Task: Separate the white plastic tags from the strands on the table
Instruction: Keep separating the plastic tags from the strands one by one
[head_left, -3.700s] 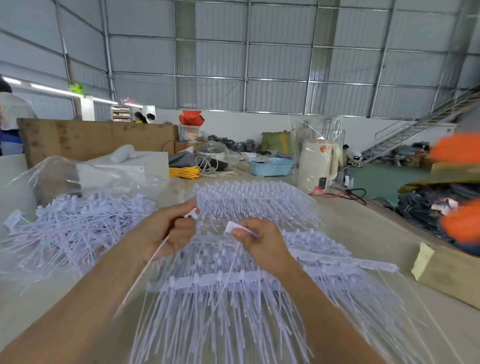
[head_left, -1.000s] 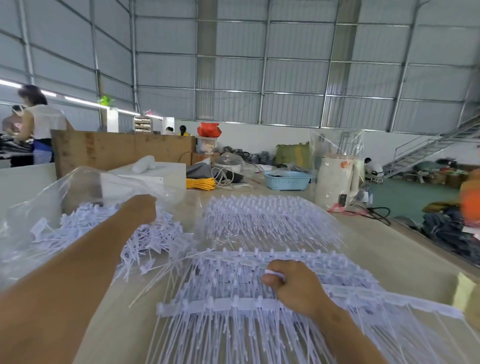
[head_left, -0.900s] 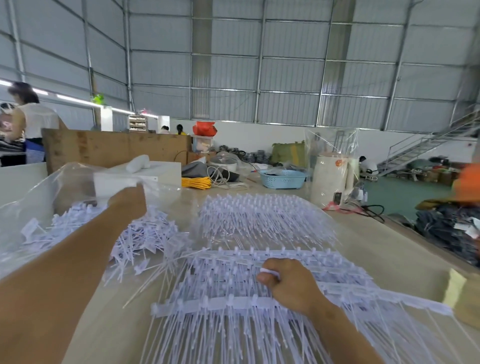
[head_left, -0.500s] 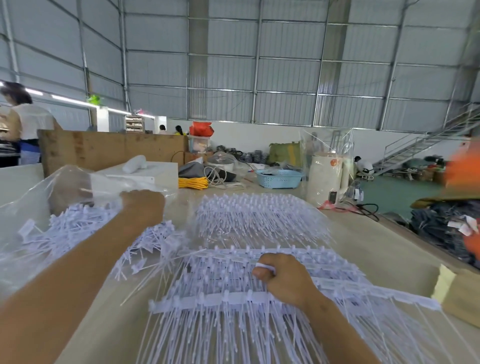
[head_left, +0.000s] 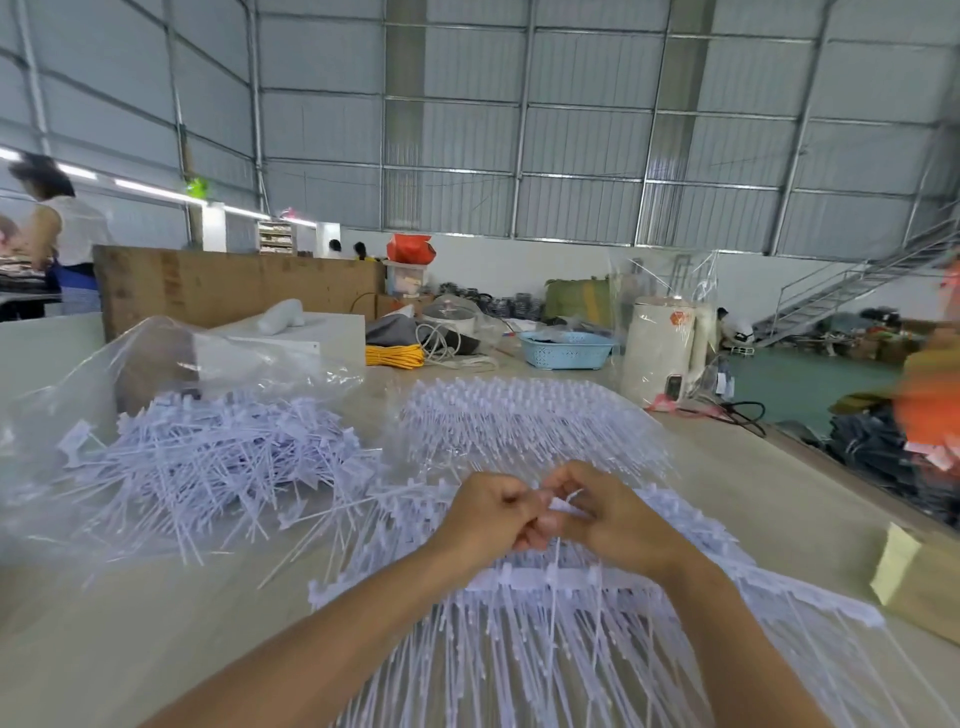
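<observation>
Both hands meet above the strands (head_left: 545, 649), a fringe of thin white plastic stems hanging from a flat strip on the pale table (head_left: 156, 623). The left hand (head_left: 488, 514) and right hand (head_left: 613, 519) touch, fingers curled, pinching one small tag (head_left: 569, 501) between them. Left of the strands, loose tags (head_left: 208, 462) lie heaped on a crinkled clear bag (head_left: 62, 415).

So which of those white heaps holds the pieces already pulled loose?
The jumbled pile on the clear plastic bag, left of both hands; the others still hang in neat rows.
</observation>
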